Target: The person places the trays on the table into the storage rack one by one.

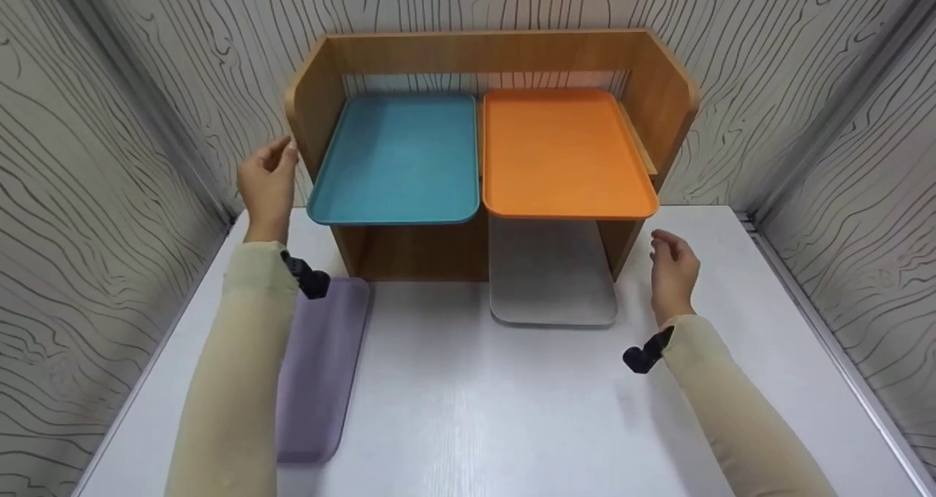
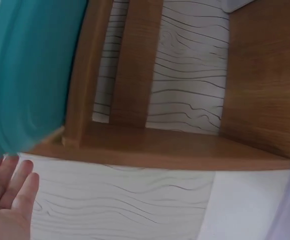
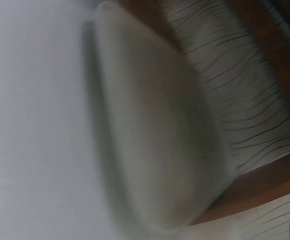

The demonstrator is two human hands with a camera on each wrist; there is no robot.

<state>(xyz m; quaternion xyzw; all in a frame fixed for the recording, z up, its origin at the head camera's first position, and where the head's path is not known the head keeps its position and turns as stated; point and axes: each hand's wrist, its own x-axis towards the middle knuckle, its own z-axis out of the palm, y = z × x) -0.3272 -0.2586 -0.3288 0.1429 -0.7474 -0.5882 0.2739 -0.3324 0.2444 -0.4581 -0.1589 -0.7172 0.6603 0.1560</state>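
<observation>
Only head view shows purple tray [image 1: 322, 365].

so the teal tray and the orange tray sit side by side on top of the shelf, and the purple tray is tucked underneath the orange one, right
Not quite. In the head view the tray under the orange tray is the grey tray; the purple tray lies on the table by the left arm. The teal tray and orange tray do sit side by side on the wooden shelf.

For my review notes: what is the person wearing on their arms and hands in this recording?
Both arms wear long, close-fitting pale beige sleeves that end at the wrists. The left hand and right hand are bare: no gloves, rings or markings visible. A small dark wrist device is strapped at each cuff, left and right.
</observation>
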